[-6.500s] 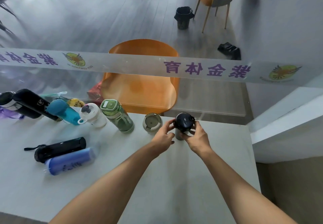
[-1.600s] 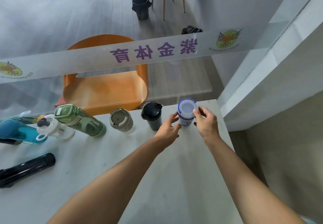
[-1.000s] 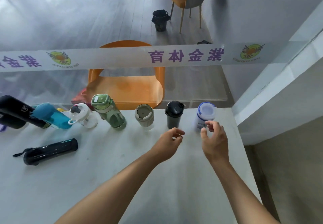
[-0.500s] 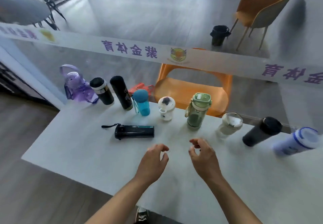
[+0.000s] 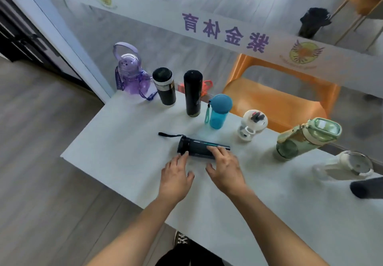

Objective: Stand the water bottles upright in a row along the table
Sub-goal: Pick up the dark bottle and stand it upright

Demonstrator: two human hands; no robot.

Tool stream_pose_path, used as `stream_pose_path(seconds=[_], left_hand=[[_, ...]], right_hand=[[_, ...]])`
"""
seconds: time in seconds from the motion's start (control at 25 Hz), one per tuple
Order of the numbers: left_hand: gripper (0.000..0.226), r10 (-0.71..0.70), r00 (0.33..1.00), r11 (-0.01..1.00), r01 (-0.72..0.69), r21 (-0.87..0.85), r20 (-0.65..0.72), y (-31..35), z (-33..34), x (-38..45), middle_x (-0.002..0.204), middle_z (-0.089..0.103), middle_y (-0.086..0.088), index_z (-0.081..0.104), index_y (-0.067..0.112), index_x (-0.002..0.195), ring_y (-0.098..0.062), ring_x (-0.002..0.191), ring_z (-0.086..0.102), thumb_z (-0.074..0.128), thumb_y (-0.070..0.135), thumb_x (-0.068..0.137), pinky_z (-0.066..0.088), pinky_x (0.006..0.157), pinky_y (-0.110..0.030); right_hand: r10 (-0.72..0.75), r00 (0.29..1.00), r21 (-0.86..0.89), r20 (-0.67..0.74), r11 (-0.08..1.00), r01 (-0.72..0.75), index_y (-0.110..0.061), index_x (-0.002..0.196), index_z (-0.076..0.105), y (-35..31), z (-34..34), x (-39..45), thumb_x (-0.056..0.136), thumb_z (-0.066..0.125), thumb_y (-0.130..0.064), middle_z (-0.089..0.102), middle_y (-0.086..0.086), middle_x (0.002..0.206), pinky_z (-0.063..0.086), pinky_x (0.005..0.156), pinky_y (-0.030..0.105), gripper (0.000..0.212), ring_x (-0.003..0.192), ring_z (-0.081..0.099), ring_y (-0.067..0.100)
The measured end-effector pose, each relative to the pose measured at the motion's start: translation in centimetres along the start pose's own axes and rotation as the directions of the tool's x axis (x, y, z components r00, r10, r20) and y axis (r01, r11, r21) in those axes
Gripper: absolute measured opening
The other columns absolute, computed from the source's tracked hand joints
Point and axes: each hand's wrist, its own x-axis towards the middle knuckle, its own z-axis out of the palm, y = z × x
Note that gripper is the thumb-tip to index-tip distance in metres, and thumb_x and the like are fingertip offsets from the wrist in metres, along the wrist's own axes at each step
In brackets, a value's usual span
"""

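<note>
At the far left corner of the white rectangular table (image 5: 128,162) stands a translucent purple jug-shaped bottle with a loop handle and strap (image 5: 129,73), and just to its right a short black flask with a silver band under its lid (image 5: 164,86). Next along the back edge comes a tall matte black cylindrical flask (image 5: 193,93), then a teal plastic bottle with a rounded blue lid and a wrist loop (image 5: 219,111). In front of these two, nearer the person, a dark smoked-plastic bottle with a black cap and cord strap (image 5: 198,146) lies on its side, cap pointing left. The left hand (image 5: 176,177) has its fingers extended, fingertips touching the capped end; the right hand (image 5: 226,169) lays its straight fingers over the bottle's other end, thumb spread on the table side. Further right stand a small white bottle with a dark spout cap (image 5: 251,125), a green-tinted bottle with a pale green flip lid (image 5: 306,138), and a clear tumbler with a beige lid (image 5: 348,165). At the right edge, a dark grey bottle (image 5: 365,188) is partly cut off. Behind the glass sits an orange plastic chair (image 5: 277,97).
</note>
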Motion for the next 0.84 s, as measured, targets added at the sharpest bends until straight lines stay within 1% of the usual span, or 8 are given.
stream_pose_path(seconds=[0.12,0.2,0.36,0.48,0.56,0.64,0.76,0.84], left_hand=[[0.079,-0.084,0.996,0.993,0.085,-0.084,0.017,-0.3,0.4,2.7,0.155,0.034,-0.006,0.007,0.028,0.157,-0.029,0.135,0.039,0.051,0.034,0.092,0.034,0.113,-0.043],[0.082,-0.111,0.993,0.989,0.113,-0.09,0.03,-0.7,0.9,4.0,0.157,0.033,-0.006,0.004,0.029,0.157,-0.03,0.134,0.04,0.052,0.033,0.091,0.034,0.113,-0.044],[0.082,-0.1,0.995,0.986,0.102,-0.133,0.021,-1.4,1.4,5.2,0.152,0.04,-0.003,0.006,0.032,0.157,-0.03,0.129,0.044,0.053,0.029,0.09,0.037,0.11,-0.041],[0.079,-0.124,0.992,0.956,0.122,-0.267,0.011,-1.5,1.3,5.4,0.151,0.043,-0.004,0.011,0.031,0.157,-0.029,0.131,0.044,0.054,0.024,0.091,0.036,0.111,-0.038],[0.077,-0.231,0.972,0.866,0.222,-0.449,0.034,-1.3,0.7,5.4,0.156,0.038,-0.003,0.011,0.028,0.157,-0.025,0.139,0.04,0.055,0.027,0.094,0.033,0.115,-0.037],[0.076,-0.305,0.948,0.732,0.292,-0.615,0.087,-0.9,-0.4,5.5,0.155,0.04,0.001,0.016,0.028,0.156,-0.021,0.139,0.043,0.057,0.039,0.094,0.037,0.115,-0.042],[0.058,-0.17,0.985,0.692,0.14,-0.709,0.028,0.5,-2.3,4.9,0.136,0.059,0.009,0.044,0.03,0.142,-0.012,0.123,0.058,0.06,0.048,0.09,0.049,0.105,-0.039],[0.052,-0.101,0.995,0.684,0.073,-0.726,0.006,1.5,-3.0,4.0,0.125,0.066,0.01,0.053,0.028,0.133,-0.006,0.113,0.064,0.064,0.046,0.086,0.053,0.1,-0.037]], right_hand=[[-0.029,0.998,-0.052,0.048,0.998,0.032,-0.027,0.144,0.042,0.1,0.9,4.1,0.086,0.061,-0.034,0.056,0.003,0.139,0.038,0.109,0.042,0.061,0.124,0.051,0.028],[-0.053,0.991,-0.114,0.12,0.991,0.067,-0.027,0.146,0.039,0.0,2.0,6.8,0.084,0.064,-0.039,0.054,0.004,0.142,0.037,0.108,0.044,0.068,0.127,0.049,0.03],[-0.104,0.956,-0.214,0.276,0.963,0.166,-0.027,0.145,0.035,-0.8,4.6,10.4,0.081,0.066,-0.046,0.054,0.004,0.142,0.035,0.107,0.046,0.073,0.128,0.049,0.031],[-0.111,0.952,-0.253,0.284,0.949,0.186,-0.022,0.138,0.042,-1.3,5.4,11.2,0.081,0.068,-0.043,0.057,0.006,0.135,0.037,0.103,0.046,0.066,0.121,0.052,0.032],[-0.119,0.964,-0.179,0.238,0.97,0.164,-0.024,0.135,0.044,-1.5,4.6,10.9,0.079,0.07,-0.044,0.058,0.004,0.132,0.037,0.1,0.045,0.065,0.118,0.053,0.03],[-0.108,0.981,0.015,0.159,0.994,0.107,-0.027,0.134,0.044,-1.7,3.0,10.0,0.076,0.071,-0.047,0.06,0.002,0.127,0.037,0.099,0.043,0.066,0.115,0.055,0.027],[-0.005,0.997,0.341,0.077,0.94,-0.021,-0.035,0.13,0.045,-1.7,0.5,7.2,0.071,0.071,-0.057,0.065,-0.003,0.118,0.045,0.099,0.041,0.068,0.111,0.06,0.02],[0.083,0.994,0.434,0.077,0.895,-0.108,-0.04,0.126,0.047,-1.3,-0.6,5.0,0.068,0.072,-0.061,0.068,-0.008,0.113,0.053,0.091,0.041,0.067,0.105,0.063,0.017]])
